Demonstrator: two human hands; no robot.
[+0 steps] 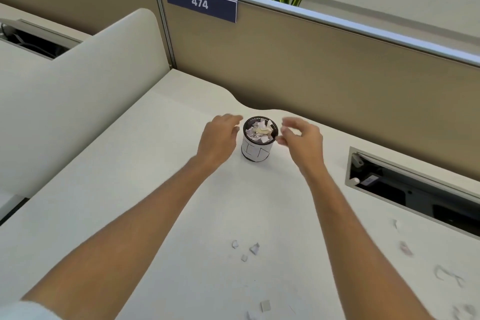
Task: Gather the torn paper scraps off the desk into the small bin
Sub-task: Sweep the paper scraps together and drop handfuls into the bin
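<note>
So the little black mesh bin (pixel 259 143) sits mid-bench, stuffed to the rim with torn paper scraps (pixel 260 131). The left hand (pixel 219 138) hovers just left of the bin, fingers relaxed and holding nothing, fingertips near the rim. The right hand (pixel 302 138) is just right of the bin with loosely curled fingers, a bit blurred, nothing visibly in it. Nearer the camera than the bin, 3 small loose scraps (pixel 245 249) lie on the white bench (pixel 130 189), with more bits (pixel 265 305) closer in and others (pixel 405 248) off to the bin's right. Behind the bin, the divider carries a blue 474 sign (pixel 200 3).
</note>
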